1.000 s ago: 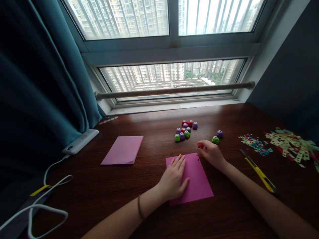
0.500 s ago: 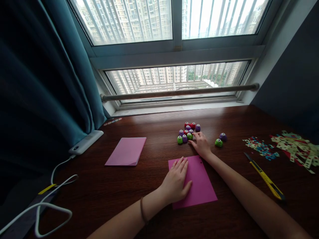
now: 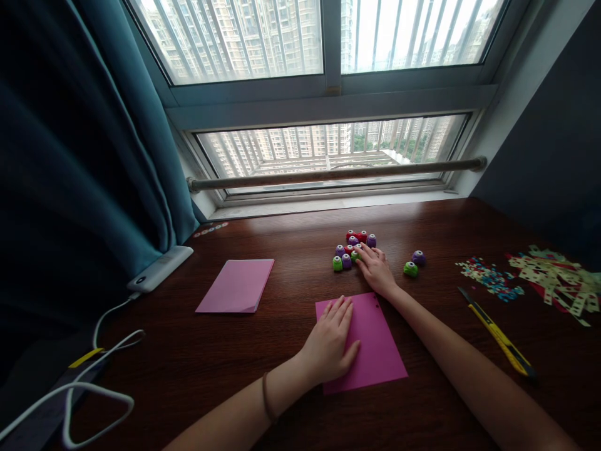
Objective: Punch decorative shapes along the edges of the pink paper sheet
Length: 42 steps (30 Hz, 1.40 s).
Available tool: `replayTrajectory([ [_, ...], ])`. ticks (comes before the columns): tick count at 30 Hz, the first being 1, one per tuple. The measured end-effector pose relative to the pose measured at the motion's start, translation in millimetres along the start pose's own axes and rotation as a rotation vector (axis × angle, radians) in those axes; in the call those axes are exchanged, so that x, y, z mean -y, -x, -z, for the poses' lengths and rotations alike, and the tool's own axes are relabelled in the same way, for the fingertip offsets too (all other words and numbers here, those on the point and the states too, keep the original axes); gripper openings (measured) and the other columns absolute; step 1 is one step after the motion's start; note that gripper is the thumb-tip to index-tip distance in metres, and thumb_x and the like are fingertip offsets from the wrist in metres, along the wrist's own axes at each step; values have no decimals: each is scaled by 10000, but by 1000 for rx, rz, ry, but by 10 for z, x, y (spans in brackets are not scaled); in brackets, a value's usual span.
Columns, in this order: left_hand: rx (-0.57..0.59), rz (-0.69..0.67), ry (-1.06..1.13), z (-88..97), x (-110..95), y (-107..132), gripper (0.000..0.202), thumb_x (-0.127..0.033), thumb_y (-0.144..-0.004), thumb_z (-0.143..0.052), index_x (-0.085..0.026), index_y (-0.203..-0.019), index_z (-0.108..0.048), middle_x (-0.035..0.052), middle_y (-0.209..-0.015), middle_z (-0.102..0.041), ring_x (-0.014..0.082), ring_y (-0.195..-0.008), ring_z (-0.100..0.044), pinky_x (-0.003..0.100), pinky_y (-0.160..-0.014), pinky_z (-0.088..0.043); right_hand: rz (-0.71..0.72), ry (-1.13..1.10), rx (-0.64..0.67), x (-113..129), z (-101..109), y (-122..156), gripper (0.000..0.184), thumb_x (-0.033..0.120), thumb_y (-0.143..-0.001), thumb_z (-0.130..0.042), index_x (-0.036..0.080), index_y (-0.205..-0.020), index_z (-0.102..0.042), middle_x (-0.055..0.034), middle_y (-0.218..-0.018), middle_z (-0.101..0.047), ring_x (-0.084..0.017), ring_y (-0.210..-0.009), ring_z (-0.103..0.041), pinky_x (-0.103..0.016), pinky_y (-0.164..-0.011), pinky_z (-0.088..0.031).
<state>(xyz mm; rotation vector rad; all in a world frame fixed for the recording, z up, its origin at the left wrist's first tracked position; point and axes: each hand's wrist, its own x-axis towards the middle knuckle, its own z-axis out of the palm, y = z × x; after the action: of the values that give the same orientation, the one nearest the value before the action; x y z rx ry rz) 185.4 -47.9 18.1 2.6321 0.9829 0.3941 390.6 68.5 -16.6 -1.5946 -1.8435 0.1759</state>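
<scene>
Work on the bright pink sheet (image 3: 378,351), at lower centre of the frame, seems little advanced: small dark marks (image 3: 377,306), perhaps holes, are near its upper right corner, and the rest of its visible surface is plain. The left hand (image 3: 329,346) lies flat on it, thumb spread from the fingers. The right hand (image 3: 377,270) is at the cluster of coloured pieces (image 3: 346,261), right of centre; whether it pinches one cannot be told. The paler pink stack (image 3: 235,286), left in the frame, appears unmarked.
</scene>
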Motion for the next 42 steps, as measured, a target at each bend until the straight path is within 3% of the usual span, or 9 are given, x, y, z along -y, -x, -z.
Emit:
replayTrajectory([
  [9, 7, 2, -9, 4, 0, -2, 656, -311, -839, -476, -81, -1394, -214, 159, -1457, -221, 264, -1353, -100, 463, -1090, -191, -79, -147, -166, -37, 49, -7, 410, 378, -872, -329, 181, -1102, -605, -97, -1207, -522, -194, -1135, -460, -388, -1031, -367],
  [12, 14, 4, -14, 5, -1, -3, 658, -314, -840, -475, -74, -1394, -213, 162, -1458, -216, 263, -1354, -96, 462, -1092, -185, -142, -187, -259, -46, 67, 18, 420, 414, -858, -358, 155, -1083, -599, -114, -1185, -518, -191, -1094, -499, -360, -966, -430],
  [16, 13, 3, -21, -3, 3, -1, 653, -318, -842, -470, -81, -1394, -216, 156, -1459, -217, 265, -1354, -93, 471, -1087, -191, -208, -223, -331, -93, 79, 33, 447, 426, -852, -354, 121, -1120, -542, -145, -1184, -495, -171, -955, -566, -295, -741, -517],
  [19, 17, 9, -32, -8, 7, 1, 650, -326, -844, -469, -75, -1392, -225, 158, -1459, -216, 264, -1354, -96, 460, -1089, -190, -206, -202, -341, -126, 130, -3, 393, 358, -850, -354, 123, -1107, -535, -144, -1164, -504, -182, -974, -543, -319, -774, -505],
  [24, 17, 6, -39, -12, 16, 3, 657, -331, -841, -474, -69, -1391, -227, 162, -1458, -217, 266, -1353, -99, 453, -1091, -188, -60, -150, -189, -163, 226, -163, 295, 247, -799, -453, 206, -1054, -595, -63, -1131, -566, -197, -1090, -453, -395, -1019, -363],
  [27, 10, 5, -42, -17, 17, 5, 660, -332, -838, -477, -69, -1390, -228, 164, -1455, -224, 270, -1351, -109, 456, -1087, -193, -38, -130, -115, -182, 206, -245, 294, 235, -741, -541, 215, -1024, -618, -68, -1117, -570, -234, -1082, -430, -450, -1011, -351],
  [31, 5, 4, -43, -20, 13, 11, 655, -332, -841, -471, -71, -1390, -227, 163, -1454, -228, 274, -1349, -118, 462, -1084, -198, -76, -143, -91, -164, 197, -224, 268, 220, -747, -513, 178, -991, -616, -108, -1059, -537, -241, -1025, -464, -476, -974, -383],
  [37, 9, 3, -46, -21, 17, 5, 646, -333, -849, -466, -59, -1386, -235, 174, -1450, -232, 274, -1347, -136, 451, -1086, -199, -58, -313, 51, -61, 501, 301, 308, 263, -793, -488, 214, -1090, -555, -53, -1072, -506, -114, -883, -577, -265, -818, -541],
  [42, 5, -4, -41, -27, 22, 3, 637, -335, -855, -463, -58, -1383, -241, 179, -1447, -239, 276, -1344, -150, 454, -1083, -209, -70, -465, 226, -71, 783, 877, 234, 265, -790, -531, 242, -1018, -577, -21, -1125, -508, -114, -1039, -546, -231, -890, -526],
])
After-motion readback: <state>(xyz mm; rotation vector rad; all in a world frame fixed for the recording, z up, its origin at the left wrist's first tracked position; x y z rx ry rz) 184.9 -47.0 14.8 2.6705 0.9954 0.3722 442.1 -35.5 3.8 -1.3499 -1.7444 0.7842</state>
